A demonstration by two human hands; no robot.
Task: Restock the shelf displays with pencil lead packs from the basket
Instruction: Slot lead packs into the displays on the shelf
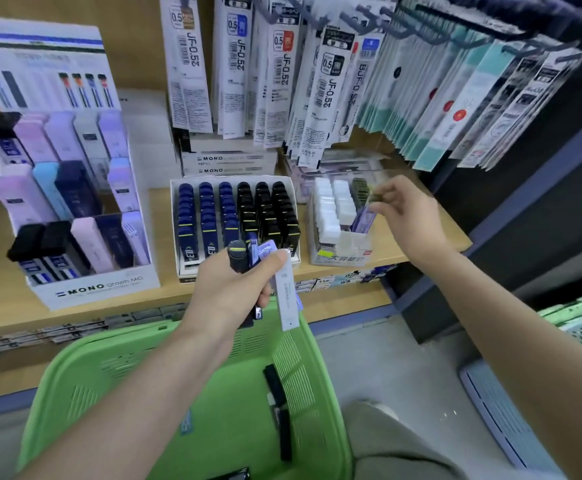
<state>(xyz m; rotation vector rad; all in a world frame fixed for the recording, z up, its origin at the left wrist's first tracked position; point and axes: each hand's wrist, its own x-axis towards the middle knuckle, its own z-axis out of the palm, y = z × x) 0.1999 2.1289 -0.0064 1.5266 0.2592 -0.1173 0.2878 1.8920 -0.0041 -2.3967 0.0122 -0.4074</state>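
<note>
Reaching over the clear box (341, 258) at the right end of the shelf (163, 230), the right hand (409, 216) is bunching its fingertips together above the box's right column. Blur is hiding whether they are pinching a pack or closing on nothing, so I cannot tell. Just below those fingertips a purple pack (364, 220) is leaning in the box, beside rows of white packs (334, 209) and in front of a few dark ones. That column is looking only part filled, so this box is probably the one being stocked at the moment.

The left hand (228, 292) is holding a bundle (239, 259) above the basket (74, 358), fingers curled round it. The bundle is showing a black pack, a blue one, a purple one and a long white one (287, 299) hanging downward. All of these are waiting for a slot.

Past the left hand, the tray (174, 220) of blue and black packs is looking close to full. Farther left, the MONO stand (102, 289) is appearing to show a gap in its middle row.

Down in the basket, only a few black packs (275, 386) are lying on the bottom. The restocking is looking well along but not finished. The bundle, the basket's last packs and the clear box's right column are what is left.
</note>
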